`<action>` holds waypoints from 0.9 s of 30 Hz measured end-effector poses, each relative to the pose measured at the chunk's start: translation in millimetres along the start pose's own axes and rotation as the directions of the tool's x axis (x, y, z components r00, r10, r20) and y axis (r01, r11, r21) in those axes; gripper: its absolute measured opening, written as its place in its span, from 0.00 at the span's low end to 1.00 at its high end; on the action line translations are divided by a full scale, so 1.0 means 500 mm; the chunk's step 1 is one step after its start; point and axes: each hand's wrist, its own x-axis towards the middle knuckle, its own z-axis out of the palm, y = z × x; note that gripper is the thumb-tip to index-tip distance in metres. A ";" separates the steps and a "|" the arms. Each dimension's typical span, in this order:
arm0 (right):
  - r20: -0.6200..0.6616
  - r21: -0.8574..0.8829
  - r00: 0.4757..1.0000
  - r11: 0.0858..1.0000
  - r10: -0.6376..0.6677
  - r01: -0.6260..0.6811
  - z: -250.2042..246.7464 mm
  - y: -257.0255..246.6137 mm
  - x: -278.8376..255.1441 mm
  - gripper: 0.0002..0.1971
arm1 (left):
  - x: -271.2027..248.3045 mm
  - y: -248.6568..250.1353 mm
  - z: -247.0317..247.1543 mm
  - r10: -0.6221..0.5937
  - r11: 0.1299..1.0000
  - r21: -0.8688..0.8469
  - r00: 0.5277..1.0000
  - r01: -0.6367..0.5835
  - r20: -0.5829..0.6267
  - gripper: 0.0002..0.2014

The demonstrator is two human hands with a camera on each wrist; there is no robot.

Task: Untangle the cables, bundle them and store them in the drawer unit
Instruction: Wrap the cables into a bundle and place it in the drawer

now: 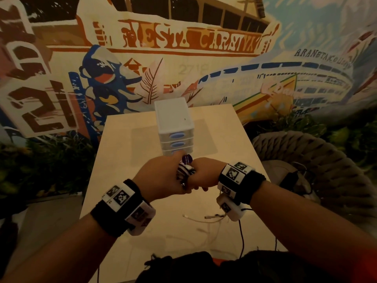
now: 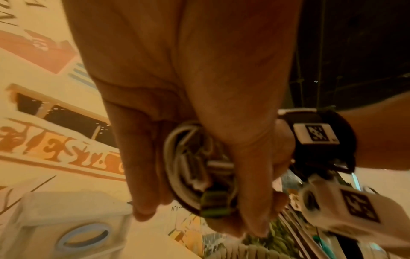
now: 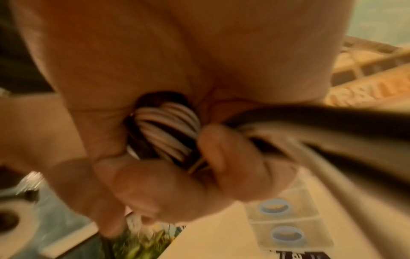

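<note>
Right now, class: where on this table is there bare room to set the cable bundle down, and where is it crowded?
Bare tabletop lies left of the drawer unit, and a narrower strip to its right. The near edge is crowded with loose cables. Both the left hand and right hand grip the cable bundle before the drawers.

light wood table (image 1: 126, 160) w/ a white 3-drawer unit (image 1: 173, 119) upright at the far-middle, blue oval handles facing the person. loose white cables (image 1: 206, 218) lie near the front edge, a thin black cable (image 1: 241, 240) just beside them on the right.
</note>
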 end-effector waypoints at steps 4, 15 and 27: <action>-0.039 0.223 0.999 0.975 -0.010 0.018 -0.008 0.028 -0.004 0.02 | -0.022 -0.024 -0.026 0.058 0.935 -0.351 0.998 -0.044 0.029 0.53; -0.096 0.477 0.988 0.865 -0.122 0.153 0.001 0.027 -0.008 0.17 | -0.025 -0.028 0.037 0.008 0.460 -0.886 0.998 -0.053 -0.055 0.58; -0.220 0.588 0.975 0.793 -0.036 0.161 -0.003 0.064 -0.006 0.12 | -0.045 -0.065 -0.005 -0.132 0.660 -0.721 0.912 -0.212 -0.389 0.21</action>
